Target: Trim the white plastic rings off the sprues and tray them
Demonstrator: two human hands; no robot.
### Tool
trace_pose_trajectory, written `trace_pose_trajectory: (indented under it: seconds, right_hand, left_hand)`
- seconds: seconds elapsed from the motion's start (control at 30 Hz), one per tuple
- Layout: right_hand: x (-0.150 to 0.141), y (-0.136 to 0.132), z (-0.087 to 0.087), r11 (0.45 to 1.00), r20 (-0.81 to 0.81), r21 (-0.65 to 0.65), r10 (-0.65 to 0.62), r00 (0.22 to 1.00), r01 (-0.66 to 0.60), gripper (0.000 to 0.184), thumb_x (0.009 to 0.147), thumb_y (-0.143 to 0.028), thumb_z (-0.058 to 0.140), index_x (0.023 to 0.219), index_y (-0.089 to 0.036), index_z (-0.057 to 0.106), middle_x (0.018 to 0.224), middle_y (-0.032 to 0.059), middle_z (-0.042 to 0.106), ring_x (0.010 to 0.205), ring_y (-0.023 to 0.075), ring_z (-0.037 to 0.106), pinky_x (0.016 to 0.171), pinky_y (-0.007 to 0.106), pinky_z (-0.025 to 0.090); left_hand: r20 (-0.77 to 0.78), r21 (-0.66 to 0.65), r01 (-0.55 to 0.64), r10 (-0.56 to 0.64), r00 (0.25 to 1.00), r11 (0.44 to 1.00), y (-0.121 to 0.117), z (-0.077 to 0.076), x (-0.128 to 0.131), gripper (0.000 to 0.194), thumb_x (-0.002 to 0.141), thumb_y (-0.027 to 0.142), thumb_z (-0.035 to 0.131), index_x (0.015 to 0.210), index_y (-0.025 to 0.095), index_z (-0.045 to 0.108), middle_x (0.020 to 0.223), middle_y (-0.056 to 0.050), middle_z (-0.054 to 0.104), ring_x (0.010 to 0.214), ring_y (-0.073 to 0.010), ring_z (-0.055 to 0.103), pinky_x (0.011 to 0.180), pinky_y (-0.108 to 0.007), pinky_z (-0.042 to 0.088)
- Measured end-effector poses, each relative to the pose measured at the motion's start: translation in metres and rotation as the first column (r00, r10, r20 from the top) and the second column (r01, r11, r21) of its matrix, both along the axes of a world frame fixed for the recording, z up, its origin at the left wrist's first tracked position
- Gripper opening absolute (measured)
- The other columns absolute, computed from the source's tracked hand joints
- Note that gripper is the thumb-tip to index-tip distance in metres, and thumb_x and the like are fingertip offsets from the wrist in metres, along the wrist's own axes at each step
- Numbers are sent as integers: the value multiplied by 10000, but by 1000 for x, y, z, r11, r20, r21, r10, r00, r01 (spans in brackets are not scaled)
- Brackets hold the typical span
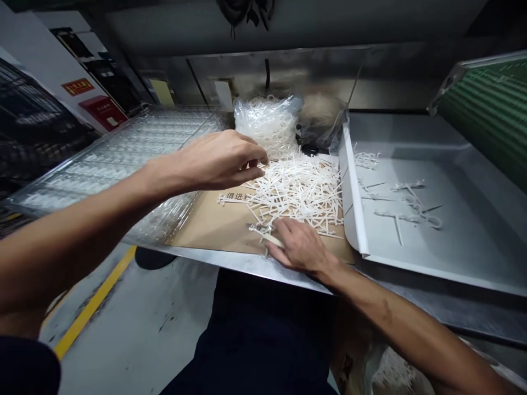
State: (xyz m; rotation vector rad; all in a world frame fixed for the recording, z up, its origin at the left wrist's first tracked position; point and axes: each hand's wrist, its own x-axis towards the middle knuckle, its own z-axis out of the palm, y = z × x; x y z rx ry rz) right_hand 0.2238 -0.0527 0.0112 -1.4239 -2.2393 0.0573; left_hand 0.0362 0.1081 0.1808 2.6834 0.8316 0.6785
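My left hand [230,160] hovers over the left edge of a pile of thin white plastic sprue pieces [304,186]. Its fingers are curled with thumb and forefinger close together; anything between them is too small to make out. My right hand [300,244] rests low at the front of the pile, closed around what looks like a pair of nippers [272,240] with a cream handle and metal tip pointing left. Loose white pieces lie by the tip. Under the pile is a brown cardboard sheet [206,225] with printed characters.
On the left lie clear compartmented plastic trays [135,148]. Behind the pile stands a clear bag [267,118] of white rings or loops. At right, a grey-white bin [465,241] holds a few sprue pieces; a green ribbed panel [494,104] leans above it. The metal table edge [230,267] runs before me.
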Motion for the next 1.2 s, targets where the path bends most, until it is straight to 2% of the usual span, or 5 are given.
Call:
trace_pose_trajectory:
  seconds: [0.13,0.33,0.43,0.93,1.2]
  right_hand:
    - [9,3,9,993,-142,19,-117,983,121,436,1084,-442,378,1219,-93,602,994,175,716,815,276,634,699,366,479]
    - [15,7,11,990,-473,4,-121,873,140,311,1032,-420,485,1159,-169,617,980,119,717,889,275,657,804,377,499]
    - [16,10,7,992,-522,-23,-118,845,124,308,1021,-421,501,1143,-172,635,966,111,727,884,272,665,815,381,500]
    - [22,11,8,993,-656,-75,-121,745,95,383,1046,-466,475,1186,-160,658,959,81,718,701,192,621,677,331,503]
    - [25,11,3,997,-783,-9,-58,620,82,393,1047,-504,516,1222,-187,669,932,49,680,721,187,627,657,326,511]
  left_hand:
    - [-260,-54,162,-170,951,985,-18,-32,-18,191,946,307,674,1054,197,786,947,-76,738,837,-229,692,820,-363,506]
    - [-278,-106,374,-388,879,921,-50,-117,-39,465,943,103,543,1359,258,681,1423,-145,608,1271,-290,602,1067,-449,497]
    - [-311,-90,438,-443,841,894,-55,-135,-29,447,904,58,564,1273,261,716,1470,-137,564,1330,-311,540,1115,-487,452]
    - [-122,-218,458,-489,863,862,-39,-132,-9,138,1025,298,584,1004,215,692,1369,-113,602,1257,-283,542,1083,-450,423]
    - [223,-56,205,-187,957,977,0,-102,-3,144,985,317,675,940,187,716,1111,-79,667,1082,-224,643,1012,-392,494]
